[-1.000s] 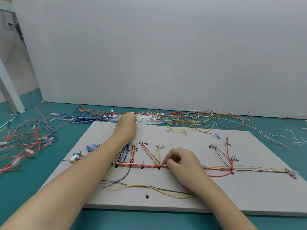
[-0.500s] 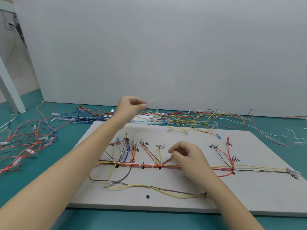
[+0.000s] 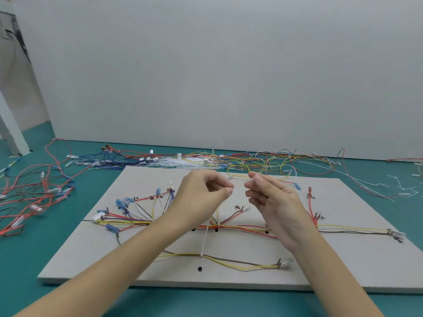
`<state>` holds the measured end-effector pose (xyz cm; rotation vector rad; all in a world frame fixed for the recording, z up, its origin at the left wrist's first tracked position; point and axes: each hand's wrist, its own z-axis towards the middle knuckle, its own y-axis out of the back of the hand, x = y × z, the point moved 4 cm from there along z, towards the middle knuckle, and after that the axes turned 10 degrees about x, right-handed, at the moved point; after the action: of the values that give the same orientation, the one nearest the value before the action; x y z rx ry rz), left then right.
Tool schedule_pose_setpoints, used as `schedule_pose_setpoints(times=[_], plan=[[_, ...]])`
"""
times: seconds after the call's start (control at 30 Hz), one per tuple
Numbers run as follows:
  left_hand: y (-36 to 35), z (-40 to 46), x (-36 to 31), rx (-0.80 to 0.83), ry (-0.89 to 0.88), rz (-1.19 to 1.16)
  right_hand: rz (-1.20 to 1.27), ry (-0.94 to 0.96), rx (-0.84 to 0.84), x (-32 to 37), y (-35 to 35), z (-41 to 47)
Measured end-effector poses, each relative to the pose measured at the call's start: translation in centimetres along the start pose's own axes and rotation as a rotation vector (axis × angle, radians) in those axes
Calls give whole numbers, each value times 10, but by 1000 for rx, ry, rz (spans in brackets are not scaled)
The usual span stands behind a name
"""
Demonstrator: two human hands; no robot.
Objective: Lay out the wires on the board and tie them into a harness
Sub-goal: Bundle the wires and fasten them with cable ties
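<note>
A grey board (image 3: 343, 264) lies on the teal table with coloured wires laid out on it. The main trunk (image 3: 238, 227) of red, orange and yellow wires runs across its middle, and a yellow and brown pair (image 3: 231, 263) runs lower down. Both hands are raised above the board, facing one another. My left hand (image 3: 201, 200) pinches a white cable tie (image 3: 207, 234) that hangs down from its fingertips. My right hand (image 3: 274, 202) holds nothing, its fingers loosely curled a little apart from the left hand.
A pile of white cable ties (image 3: 183, 162) lies just beyond the board's far edge. Loose wires sprawl along the wall (image 3: 286, 160) and at the left (image 3: 34, 191). Cut tie scraps (image 3: 402, 191) lie at the right. A white post (image 3: 11, 133) stands far left.
My left hand picked a cable tie from the pile and brought it back over the board. My right hand lifted off the trunk wires and rose toward the left hand.
</note>
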<state>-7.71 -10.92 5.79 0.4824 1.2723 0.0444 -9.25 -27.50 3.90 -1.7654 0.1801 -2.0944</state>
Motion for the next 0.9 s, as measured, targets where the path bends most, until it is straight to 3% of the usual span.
schedule_pose_setpoints(times=[0.1, 0.23, 0.53, 0.73, 0.9], plan=[[5, -3, 5, -86, -30, -12, -33, 4, 7, 0, 0, 0], [2, -7, 8, -72, -53, -28, -64, 1, 40, -1, -4, -2], [1, -10, 12, -72, -86, 87, -120, -21, -52, -6, -2, -2], [5, -8, 18, 32, 15, -85, -79, -16, -66, -5, 3, -1], [24, -4, 19, -37, 69, -230, -207, -35, 16, 1, 3, -1]])
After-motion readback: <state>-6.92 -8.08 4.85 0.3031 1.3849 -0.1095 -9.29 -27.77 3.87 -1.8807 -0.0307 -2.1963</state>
